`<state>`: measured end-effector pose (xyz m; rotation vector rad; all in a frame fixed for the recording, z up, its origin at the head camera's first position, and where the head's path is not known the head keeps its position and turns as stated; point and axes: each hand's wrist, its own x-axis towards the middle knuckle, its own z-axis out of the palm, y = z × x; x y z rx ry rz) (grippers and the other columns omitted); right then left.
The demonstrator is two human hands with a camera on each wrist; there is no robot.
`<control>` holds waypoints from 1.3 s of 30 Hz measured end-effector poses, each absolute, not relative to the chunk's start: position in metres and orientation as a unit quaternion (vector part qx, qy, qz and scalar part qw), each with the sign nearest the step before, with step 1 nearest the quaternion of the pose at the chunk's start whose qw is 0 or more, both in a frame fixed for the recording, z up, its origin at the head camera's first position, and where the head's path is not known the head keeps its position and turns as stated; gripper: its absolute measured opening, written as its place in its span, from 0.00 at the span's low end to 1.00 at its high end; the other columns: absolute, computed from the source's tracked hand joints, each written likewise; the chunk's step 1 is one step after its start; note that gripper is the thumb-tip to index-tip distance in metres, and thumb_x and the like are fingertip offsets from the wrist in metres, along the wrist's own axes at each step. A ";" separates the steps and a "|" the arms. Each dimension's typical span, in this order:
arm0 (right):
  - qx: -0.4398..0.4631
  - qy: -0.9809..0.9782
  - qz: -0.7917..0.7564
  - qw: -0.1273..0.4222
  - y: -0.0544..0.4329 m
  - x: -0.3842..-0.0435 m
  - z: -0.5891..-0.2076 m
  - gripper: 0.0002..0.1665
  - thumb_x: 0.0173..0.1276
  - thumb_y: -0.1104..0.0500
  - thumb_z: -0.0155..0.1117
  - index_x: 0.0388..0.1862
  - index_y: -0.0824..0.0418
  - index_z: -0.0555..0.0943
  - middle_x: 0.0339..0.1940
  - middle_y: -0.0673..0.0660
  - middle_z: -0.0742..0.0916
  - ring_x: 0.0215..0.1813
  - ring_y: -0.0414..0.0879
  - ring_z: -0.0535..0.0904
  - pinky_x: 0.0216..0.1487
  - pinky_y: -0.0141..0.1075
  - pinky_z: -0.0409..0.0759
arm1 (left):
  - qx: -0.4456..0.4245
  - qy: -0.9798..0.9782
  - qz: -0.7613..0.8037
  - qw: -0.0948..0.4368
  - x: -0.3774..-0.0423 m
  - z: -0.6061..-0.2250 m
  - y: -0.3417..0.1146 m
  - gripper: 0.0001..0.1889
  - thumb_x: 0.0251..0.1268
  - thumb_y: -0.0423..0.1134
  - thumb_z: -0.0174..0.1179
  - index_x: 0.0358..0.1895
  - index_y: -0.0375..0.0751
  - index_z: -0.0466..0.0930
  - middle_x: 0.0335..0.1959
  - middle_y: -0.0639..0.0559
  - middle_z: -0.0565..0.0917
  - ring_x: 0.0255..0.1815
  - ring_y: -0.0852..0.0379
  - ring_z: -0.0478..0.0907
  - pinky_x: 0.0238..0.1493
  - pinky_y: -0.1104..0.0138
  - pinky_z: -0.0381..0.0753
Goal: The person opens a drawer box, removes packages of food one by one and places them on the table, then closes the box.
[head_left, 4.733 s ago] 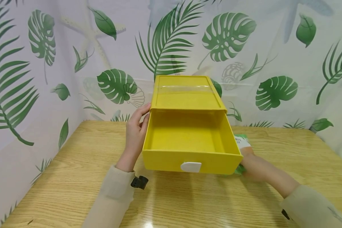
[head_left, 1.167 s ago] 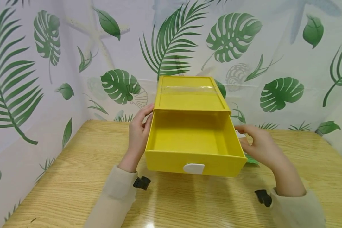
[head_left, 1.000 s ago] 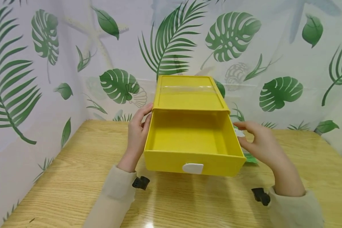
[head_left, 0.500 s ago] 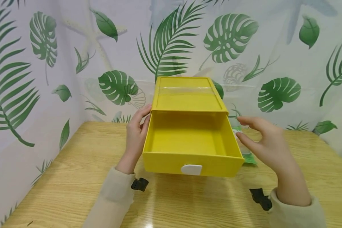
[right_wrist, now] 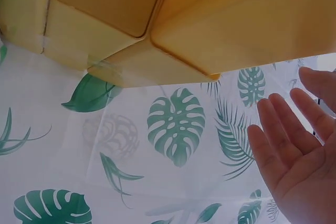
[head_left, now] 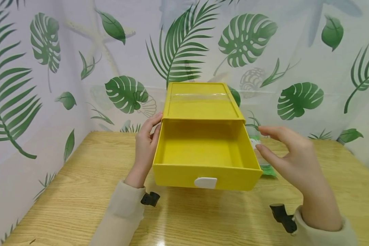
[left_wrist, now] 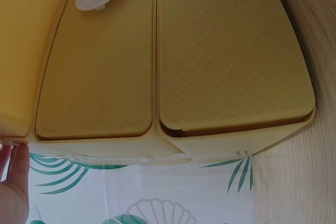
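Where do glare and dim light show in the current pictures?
Head view: a glare spot on the table at bottom, a streak on the clear tape atop the yellow drawer unit; left wrist view: dim, that yellow looking browner; right wrist view: dim too.

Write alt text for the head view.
A yellow drawer is pulled partway from its casing above a wooden table. A person's left-hand grip touches the casing's side; the right-hand grip hovers empty near a partly hidden green-and-white packet.

The cabinet [head_left: 204,106] stands on the desk [head_left: 110,205] before the backdrop [head_left: 304,61]; top drawer [head_left: 176,176] juts forward; packet [head_left: 268,171] right of it; left hand [head_left: 145,143] against the cabinet's left; right hand [head_left: 296,159] farther right.
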<state>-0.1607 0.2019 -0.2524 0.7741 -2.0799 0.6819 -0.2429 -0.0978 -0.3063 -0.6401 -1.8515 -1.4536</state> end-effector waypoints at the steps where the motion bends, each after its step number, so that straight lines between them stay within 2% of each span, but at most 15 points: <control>1: 0.308 -0.819 0.271 0.400 0.202 -0.160 -0.252 0.17 0.50 0.63 0.69 0.40 0.67 0.80 0.36 0.58 0.83 0.42 0.41 0.74 0.49 0.20 0.67 | -0.247 -0.712 -0.560 0.345 -0.243 -0.306 -0.098 0.15 0.63 0.30 0.48 0.53 0.32 0.73 0.53 0.45 0.74 0.52 0.56 0.70 0.42 0.66 0.78; 4: 0.321 -0.809 0.279 0.407 0.201 -0.160 -0.252 0.19 0.55 0.54 0.66 0.39 0.67 0.80 0.36 0.58 0.83 0.42 0.39 0.75 0.49 0.20 0.68 | -0.248 -0.711 -0.562 0.343 -0.242 -0.306 -0.098 0.15 0.64 0.30 0.48 0.53 0.32 0.73 0.53 0.44 0.74 0.52 0.56 0.70 0.43 0.66 0.78; 7: 0.334 -0.797 0.287 0.414 0.199 -0.158 -0.250 0.27 0.58 0.44 0.59 0.38 0.69 0.80 0.35 0.60 0.83 0.42 0.38 0.74 0.49 0.21 0.69 | -0.249 -0.711 -0.562 0.342 -0.242 -0.305 -0.098 0.15 0.64 0.30 0.48 0.53 0.32 0.73 0.53 0.45 0.74 0.52 0.57 0.70 0.43 0.67 0.77; 10: 0.343 -0.789 0.285 0.422 0.195 -0.155 -0.248 0.31 0.60 0.41 0.54 0.37 0.70 0.80 0.34 0.61 0.83 0.42 0.37 0.75 0.48 0.22 0.69 | -0.243 -0.715 -0.562 0.337 -0.235 -0.300 -0.096 0.15 0.64 0.29 0.48 0.53 0.30 0.72 0.53 0.43 0.73 0.52 0.55 0.70 0.44 0.66 0.77; 15: 0.358 -0.778 0.269 0.440 0.187 -0.147 -0.245 0.28 0.62 0.44 0.53 0.37 0.70 0.80 0.34 0.60 0.83 0.42 0.38 0.75 0.48 0.23 0.70 | -0.244 -0.714 -0.560 0.343 -0.236 -0.303 -0.098 0.15 0.64 0.29 0.48 0.53 0.31 0.72 0.54 0.44 0.73 0.52 0.55 0.70 0.43 0.67 0.77; 21: 0.382 -0.739 0.269 0.486 0.173 -0.133 -0.243 0.26 0.64 0.47 0.53 0.33 0.72 0.79 0.30 0.62 0.83 0.37 0.43 0.76 0.47 0.22 0.71 | -0.250 -0.710 -0.560 0.344 -0.239 -0.307 -0.098 0.15 0.63 0.28 0.48 0.53 0.31 0.72 0.54 0.44 0.73 0.52 0.55 0.70 0.43 0.66 0.77; 26: 0.399 -0.709 0.274 0.512 0.166 -0.125 -0.247 0.23 0.62 0.49 0.56 0.34 0.71 0.80 0.29 0.62 0.83 0.34 0.46 0.76 0.46 0.23 0.72 | -0.252 -0.708 -0.561 0.347 -0.238 -0.307 -0.097 0.15 0.63 0.29 0.48 0.53 0.32 0.72 0.53 0.44 0.73 0.52 0.55 0.70 0.43 0.67 0.77; 34: 0.478 -0.667 0.274 0.501 0.166 -0.127 -0.270 0.17 0.56 0.58 0.64 0.39 0.70 0.81 0.36 0.62 0.83 0.36 0.51 0.78 0.43 0.34 0.77 | -0.251 -0.710 -0.558 0.350 -0.238 -0.307 -0.097 0.15 0.63 0.28 0.48 0.53 0.31 0.72 0.53 0.43 0.73 0.52 0.54 0.71 0.43 0.65 0.78; 39: 0.496 -0.676 0.246 0.485 0.150 -0.117 -0.263 0.15 0.59 0.57 0.60 0.38 0.69 0.81 0.35 0.59 0.83 0.33 0.49 0.78 0.40 0.32 0.78 | -0.252 -0.710 -0.554 0.354 -0.239 -0.307 -0.097 0.15 0.64 0.28 0.47 0.52 0.30 0.72 0.53 0.43 0.73 0.52 0.53 0.71 0.42 0.64 0.78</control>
